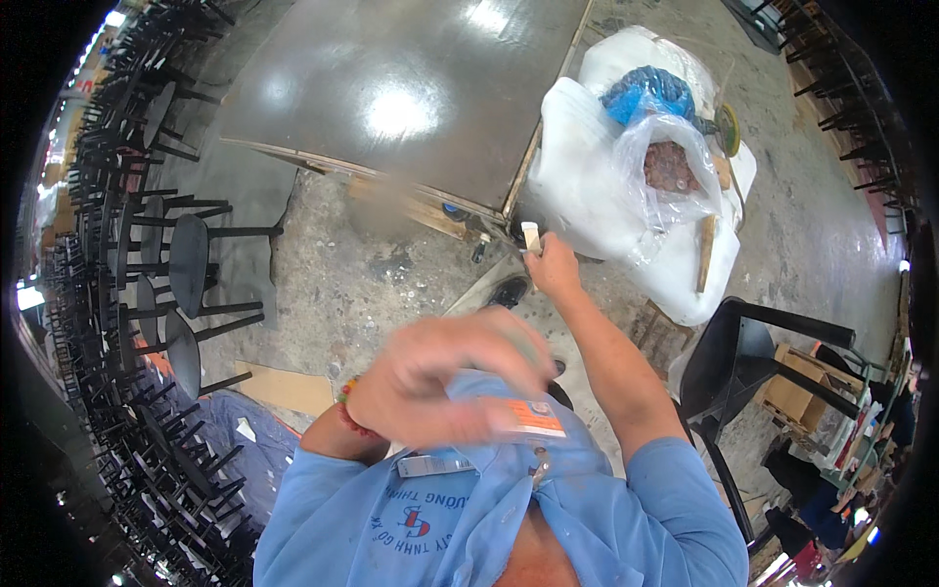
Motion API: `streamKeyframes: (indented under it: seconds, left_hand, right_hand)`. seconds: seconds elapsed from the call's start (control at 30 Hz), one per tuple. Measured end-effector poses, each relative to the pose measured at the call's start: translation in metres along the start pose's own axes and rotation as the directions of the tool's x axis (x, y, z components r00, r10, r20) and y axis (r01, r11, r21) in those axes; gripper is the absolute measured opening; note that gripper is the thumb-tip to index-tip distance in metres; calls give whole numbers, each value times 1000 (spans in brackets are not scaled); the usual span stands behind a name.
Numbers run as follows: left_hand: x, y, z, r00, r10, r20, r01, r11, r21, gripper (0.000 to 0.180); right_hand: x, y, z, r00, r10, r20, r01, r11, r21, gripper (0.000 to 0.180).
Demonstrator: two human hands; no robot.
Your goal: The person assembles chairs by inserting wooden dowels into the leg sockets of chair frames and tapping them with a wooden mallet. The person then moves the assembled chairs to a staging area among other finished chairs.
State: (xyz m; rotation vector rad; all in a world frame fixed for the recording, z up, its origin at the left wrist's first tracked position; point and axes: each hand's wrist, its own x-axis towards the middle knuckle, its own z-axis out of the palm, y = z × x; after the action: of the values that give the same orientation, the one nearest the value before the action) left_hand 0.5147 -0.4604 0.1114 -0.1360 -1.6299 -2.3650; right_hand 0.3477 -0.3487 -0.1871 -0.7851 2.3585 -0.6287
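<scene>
My left hand is raised in front of my chest, near an orange and white card at the shirt pocket. It is smeared by motion. The fingers look bent over a gap above the thumb; whether anything is between them cannot be made out. My right hand reaches forward, its fingers closed round a small flat tool with a pale tan body and a white end. This tool stands up out of the fist beside the near right corner of a large dark-topped table.
Right of the table, white wrapped padding carries a clear plastic bag of reddish-brown pieces, a blue bag and a wooden stick. A black chair stands at my right. Dark stools crowd the left.
</scene>
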Motion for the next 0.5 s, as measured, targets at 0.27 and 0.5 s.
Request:
streamKeyframes:
  seconds: [0.27,0.5]
  left_hand:
    - [-20,-18,-84,805,-184,-564,340,922,184,15]
    - [-1,-41,-100,799,-246,-549,411,889,200,15]
  right_hand:
    - [1,-3,21,991,128,-49,-123,989,82,33]
    - [-5,-16,19,967,249,-62,-231,950,212,33]
